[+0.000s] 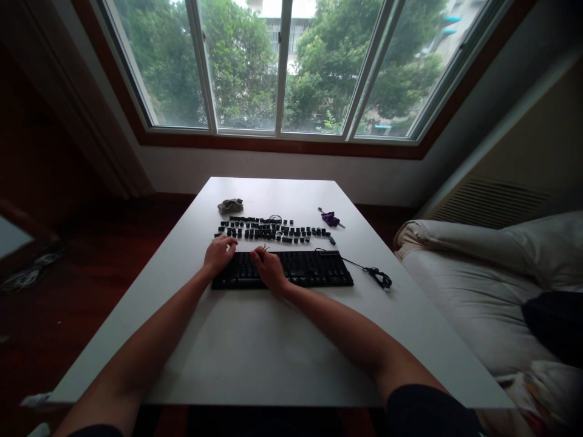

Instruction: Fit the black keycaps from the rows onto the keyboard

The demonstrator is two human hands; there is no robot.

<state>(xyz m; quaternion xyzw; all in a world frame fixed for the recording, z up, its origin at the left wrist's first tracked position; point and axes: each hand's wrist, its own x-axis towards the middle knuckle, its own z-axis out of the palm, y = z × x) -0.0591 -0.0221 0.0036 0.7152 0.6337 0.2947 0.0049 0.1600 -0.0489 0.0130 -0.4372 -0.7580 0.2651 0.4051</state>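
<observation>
A black keyboard lies across the middle of the white table. My left hand rests at the keyboard's far left corner, fingers curled and reaching toward the rows of loose black keycaps laid out behind it. My right hand sits on the left half of the keyboard, fingers closed on a thin wire tool that sticks up from them. What the left fingers hold, if anything, is too small to make out.
A crumpled grey cloth lies behind the keycaps. A purple tool sits at the back right. The keyboard's coiled cable trails right. A bed with pale bedding stands beside the table; windows are beyond.
</observation>
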